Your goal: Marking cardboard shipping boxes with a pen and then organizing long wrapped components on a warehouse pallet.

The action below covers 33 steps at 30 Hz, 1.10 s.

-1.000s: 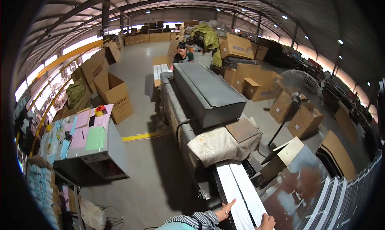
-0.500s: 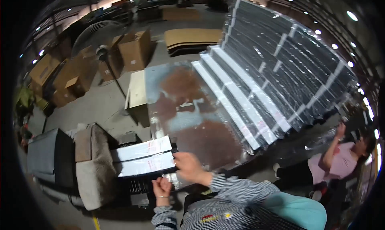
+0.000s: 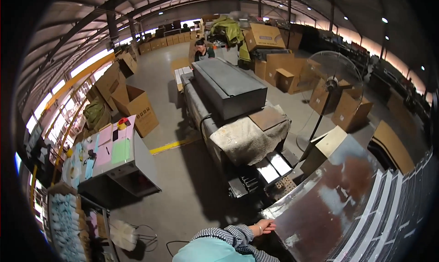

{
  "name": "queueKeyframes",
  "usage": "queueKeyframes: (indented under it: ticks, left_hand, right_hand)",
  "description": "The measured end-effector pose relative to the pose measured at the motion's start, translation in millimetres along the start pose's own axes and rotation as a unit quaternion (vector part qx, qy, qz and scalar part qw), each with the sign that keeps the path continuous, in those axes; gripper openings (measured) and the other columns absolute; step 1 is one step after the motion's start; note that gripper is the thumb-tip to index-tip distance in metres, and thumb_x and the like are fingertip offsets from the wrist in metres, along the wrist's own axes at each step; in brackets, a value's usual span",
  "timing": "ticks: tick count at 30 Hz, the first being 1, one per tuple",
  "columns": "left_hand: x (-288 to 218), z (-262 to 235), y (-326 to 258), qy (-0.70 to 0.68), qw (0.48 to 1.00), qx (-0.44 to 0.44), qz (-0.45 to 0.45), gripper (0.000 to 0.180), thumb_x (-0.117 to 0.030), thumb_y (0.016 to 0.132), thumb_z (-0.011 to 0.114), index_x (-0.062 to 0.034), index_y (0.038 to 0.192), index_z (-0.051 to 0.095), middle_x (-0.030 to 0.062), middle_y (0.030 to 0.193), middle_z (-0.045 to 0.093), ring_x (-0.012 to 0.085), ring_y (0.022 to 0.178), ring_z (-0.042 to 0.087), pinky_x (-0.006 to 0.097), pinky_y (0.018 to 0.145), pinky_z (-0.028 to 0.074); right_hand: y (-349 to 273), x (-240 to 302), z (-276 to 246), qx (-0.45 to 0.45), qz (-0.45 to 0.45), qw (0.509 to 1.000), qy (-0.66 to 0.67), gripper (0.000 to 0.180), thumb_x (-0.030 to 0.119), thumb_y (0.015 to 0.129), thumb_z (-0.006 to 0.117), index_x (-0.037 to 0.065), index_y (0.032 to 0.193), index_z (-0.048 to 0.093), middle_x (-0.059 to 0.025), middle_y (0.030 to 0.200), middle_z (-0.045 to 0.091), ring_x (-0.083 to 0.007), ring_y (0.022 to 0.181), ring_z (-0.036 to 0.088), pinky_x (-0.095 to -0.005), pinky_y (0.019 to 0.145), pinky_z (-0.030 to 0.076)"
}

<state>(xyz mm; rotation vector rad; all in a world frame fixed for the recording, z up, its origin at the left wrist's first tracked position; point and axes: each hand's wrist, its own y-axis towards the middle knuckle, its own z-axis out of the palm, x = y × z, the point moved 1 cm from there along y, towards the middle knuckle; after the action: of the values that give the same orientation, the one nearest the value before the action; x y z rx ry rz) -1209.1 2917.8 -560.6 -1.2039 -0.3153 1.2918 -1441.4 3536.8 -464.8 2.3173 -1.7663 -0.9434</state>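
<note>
My left hand (image 3: 262, 227) rests with its fingers apart on the near edge of a worn metal table (image 3: 329, 202) and holds nothing. The striped sleeve runs back to my teal vest at the bottom edge. My right hand is out of the picture. Two white flat pieces (image 3: 273, 168) lie side by side on the belt at the mouth of a long conveyor machine (image 3: 228, 86), just beyond the table. A grey cloth (image 3: 249, 138) hangs over the machine's near end.
Rows of dark flat packs with white strips (image 3: 402, 207) cover the table's right side. A desk with coloured papers (image 3: 112, 152) stands at left. A standing fan (image 3: 334, 77) and cardboard boxes (image 3: 137, 106) surround the machine. Another person (image 3: 201, 49) works at its far end.
The view has swung from the table back to the machine. The two white pieces that both hands held now lie on the belt; my left hand has come to the table's edge.
</note>
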Motion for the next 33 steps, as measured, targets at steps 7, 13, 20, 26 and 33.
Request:
queueKeyframes:
  ticks: [7, 13, 20, 26, 33]
  left_hand:
    - [14.5, 15.5, -34.6, -0.049, 0.999, 0.013, 0.018, 0.034, -0.041, 0.101, 0.052, -0.0192, 0.125, 0.062, 0.0005, 0.121, 0.070, 0.0164, 0.105, 0.068, 0.036, 0.087, 0.051]
    - [35.8, 7.2, -49.1, -0.068, 0.998, -0.008, -0.002, 0.035, -0.039, 0.101, 0.052, -0.0172, 0.128, 0.061, 0.0014, 0.124, 0.070, 0.0176, 0.108, 0.068, 0.036, 0.089, 0.051]
    - [29.3, 6.7, -44.2, -0.077, 0.997, 0.008, 0.015, 0.032, -0.037, 0.102, 0.052, -0.0159, 0.125, 0.059, 0.0031, 0.121, 0.071, 0.0192, 0.107, 0.069, 0.037, 0.088, 0.053]
    - [21.7, 7.8, -45.9, -0.077, 0.997, 0.013, 0.016, 0.032, -0.036, 0.102, 0.053, -0.0165, 0.126, 0.059, 0.0032, 0.120, 0.071, 0.0193, 0.107, 0.069, 0.037, 0.087, 0.052]
    - [20.7, -2.1, -39.7, -0.079, 0.997, 0.012, 0.011, 0.033, -0.036, 0.102, 0.051, -0.0158, 0.127, 0.058, 0.0029, 0.121, 0.070, 0.0193, 0.107, 0.069, 0.037, 0.088, 0.052]
  right_hand:
    - [26.3, 12.7, -22.4, 0.263, 0.138, 0.954, 0.036, 0.099, 0.088, 0.078, 0.044, 0.023, 0.152, 0.041, -0.0222, 0.153, 0.034, -0.0549, 0.138, 0.027, -0.0751, 0.092, 0.038]
    - [19.0, 12.8, -11.1, 0.228, 0.138, 0.962, 0.052, 0.095, 0.085, 0.082, 0.042, 0.021, 0.154, 0.037, -0.0190, 0.161, 0.025, -0.0513, 0.143, 0.021, -0.0798, 0.101, 0.023]
    - [36.1, 20.5, -54.6, 0.367, 0.146, 0.911, 0.122, 0.102, 0.084, 0.080, 0.049, 0.024, 0.159, 0.026, -0.0203, 0.163, 0.017, -0.0529, 0.145, 0.013, -0.0801, 0.101, 0.023]
    - [28.2, 15.6, -14.2, 0.317, 0.152, 0.929, 0.116, 0.108, 0.086, 0.077, 0.052, 0.022, 0.159, 0.026, -0.0209, 0.162, 0.020, -0.0520, 0.145, 0.016, -0.0783, 0.100, 0.028]
    - [30.8, 10.3, -10.4, 0.305, 0.121, 0.941, 0.079, 0.104, 0.086, 0.077, 0.052, 0.023, 0.157, 0.031, -0.0203, 0.159, 0.027, -0.0502, 0.143, 0.022, -0.0759, 0.099, 0.033]
